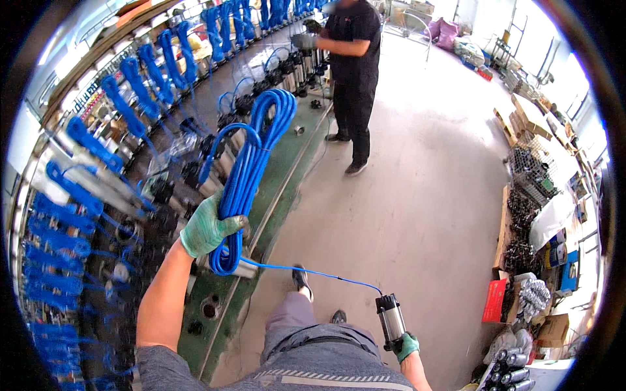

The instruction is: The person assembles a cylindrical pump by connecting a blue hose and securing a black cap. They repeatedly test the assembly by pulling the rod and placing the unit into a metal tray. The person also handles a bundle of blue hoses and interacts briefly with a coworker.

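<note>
The coiled cable [251, 163] wears a smooth, plastic-looking blue sheath, glossy where light catches it. The cylinder [392, 323] shows shiny silver metal between black ends. To my eye the left glove [207, 225] is knitted cloth, matt. The grey shirt [326, 365] is matt cloth too; the floor [417, 195] looks smooth, faintly shiny; the carton [554, 330] is dull cardboard.

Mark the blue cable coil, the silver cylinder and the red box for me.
Blue cable coil [244, 173]: head view, on the middle of its looped strands.
Silver cylinder [392, 321]: head view, on its shiny metal side.
Red box [493, 301]: head view, on its red side face.
</note>
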A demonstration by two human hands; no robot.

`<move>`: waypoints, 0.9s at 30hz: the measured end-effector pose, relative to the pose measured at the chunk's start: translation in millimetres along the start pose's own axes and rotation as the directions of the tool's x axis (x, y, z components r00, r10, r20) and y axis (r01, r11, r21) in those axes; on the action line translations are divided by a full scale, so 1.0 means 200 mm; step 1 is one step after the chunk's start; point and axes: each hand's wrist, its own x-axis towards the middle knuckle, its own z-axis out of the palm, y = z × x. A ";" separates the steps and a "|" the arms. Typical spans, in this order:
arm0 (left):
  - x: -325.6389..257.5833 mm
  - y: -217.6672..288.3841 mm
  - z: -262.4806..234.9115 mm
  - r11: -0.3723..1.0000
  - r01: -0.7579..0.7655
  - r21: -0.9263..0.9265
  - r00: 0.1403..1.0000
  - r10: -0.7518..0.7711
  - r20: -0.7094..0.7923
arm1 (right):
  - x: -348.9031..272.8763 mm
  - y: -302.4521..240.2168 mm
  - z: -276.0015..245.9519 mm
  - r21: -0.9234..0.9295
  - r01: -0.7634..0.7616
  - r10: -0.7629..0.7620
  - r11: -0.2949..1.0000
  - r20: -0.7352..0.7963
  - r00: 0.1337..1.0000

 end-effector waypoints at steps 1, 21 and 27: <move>0.18 -0.02 -0.07 1.000 0.008 0.011 0.999 -0.008 0.041 | 0.04 -0.06 0.10 -0.003 0.013 -0.013 1.000 0.008 1.000; 2.67 -0.37 -0.45 0.991 0.134 -0.024 0.873 -0.107 0.476 | -0.06 -1.09 1.62 -0.908 0.024 0.049 0.419 0.049 0.998; 2.92 -0.40 -0.49 0.987 0.158 0.016 0.872 -0.147 0.466 | 0.35 -0.89 1.81 -0.401 -0.251 0.200 0.881 -0.164 0.966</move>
